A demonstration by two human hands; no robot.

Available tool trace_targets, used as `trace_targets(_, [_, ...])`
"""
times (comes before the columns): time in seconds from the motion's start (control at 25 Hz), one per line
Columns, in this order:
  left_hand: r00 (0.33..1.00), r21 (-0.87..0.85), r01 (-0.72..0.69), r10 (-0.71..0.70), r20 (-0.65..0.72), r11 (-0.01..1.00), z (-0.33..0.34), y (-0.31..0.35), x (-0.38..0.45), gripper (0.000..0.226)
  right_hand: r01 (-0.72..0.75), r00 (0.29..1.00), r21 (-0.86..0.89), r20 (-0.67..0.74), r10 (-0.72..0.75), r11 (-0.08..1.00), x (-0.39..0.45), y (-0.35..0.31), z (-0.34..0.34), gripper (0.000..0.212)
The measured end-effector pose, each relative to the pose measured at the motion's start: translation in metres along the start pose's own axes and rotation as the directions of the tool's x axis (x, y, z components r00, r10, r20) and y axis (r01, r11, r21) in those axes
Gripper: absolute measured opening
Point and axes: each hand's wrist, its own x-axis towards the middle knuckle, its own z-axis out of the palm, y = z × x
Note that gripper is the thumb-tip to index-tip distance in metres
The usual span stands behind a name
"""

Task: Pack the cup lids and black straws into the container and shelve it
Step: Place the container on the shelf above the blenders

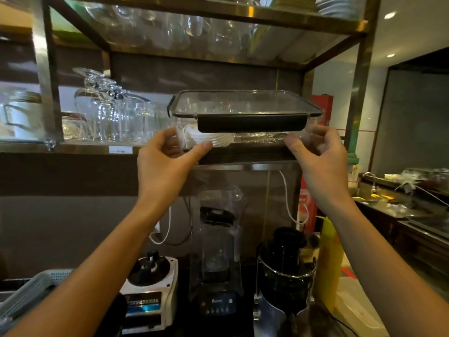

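A clear plastic container (245, 110) with a black-rimmed lid and a black front clasp sits at the front edge of the metal shelf (85, 145). White cup lids (213, 138) show through its left side and dark straws (262, 137) through its right. My left hand (167, 161) grips the container's lower left corner, thumb under the front. My right hand (320, 156) grips the lower right corner in the same way.
Upturned glasses (109, 110) fill the shelf to the left of the container. More glassware and plates stand on the shelf above. Below are a blender base (150, 295), a tall blender (218, 251) and a juicer (286, 263). A yellow bottle (328, 259) stands right.
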Motion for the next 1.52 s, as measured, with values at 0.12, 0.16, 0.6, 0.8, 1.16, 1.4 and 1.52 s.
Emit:
trace_targets(0.12, [1.000, 0.028, -0.012, 0.011, 0.023, 1.000, 0.029, -0.005, 0.025, 0.066, -0.039, 0.998, -0.041, -0.041, 0.037, 0.998, 0.029, 0.021, -0.007, 0.048])
trace_targets(0.16, [0.999, 0.040, -0.007, 0.006, 0.033, 0.999, 0.039, -0.008, 0.034, 0.069, -0.048, 0.998, -0.057, -0.045, 0.045, 0.997, 0.040, 0.027, -0.010, 0.047])
trace_targets(0.6, [0.985, 0.115, 0.061, -0.078, 0.153, 0.992, 0.126, -0.051, 0.089, 0.068, -0.107, 0.992, -0.114, 0.061, 0.115, 0.988, 0.130, 0.080, -0.036, 0.037])
trace_targets(0.8, [0.971, 0.159, 0.052, -0.087, 0.221, 0.986, 0.143, -0.068, 0.090, 0.065, -0.141, 0.983, -0.123, 0.103, 0.154, 0.982, 0.136, 0.114, -0.046, 0.041])
trace_targets(1.16, [0.963, 0.180, 0.058, -0.102, 0.248, 0.982, 0.166, -0.084, 0.089, 0.069, -0.157, 0.972, -0.183, 0.145, 0.185, 0.971, 0.147, 0.144, -0.056, 0.029])
trace_targets(1.4, [0.951, 0.247, -0.016, -0.061, 0.302, 0.969, 0.168, -0.090, 0.096, 0.070, -0.115, 0.966, -0.225, 0.203, 0.162, 0.968, 0.157, 0.156, -0.063, 0.031])
trace_targets(1.52, [0.952, 0.263, -0.026, -0.056, 0.301, 0.965, 0.168, -0.090, 0.096, 0.071, -0.084, 0.963, -0.259, 0.228, 0.146, 0.962, 0.158, 0.160, -0.070, 0.028])
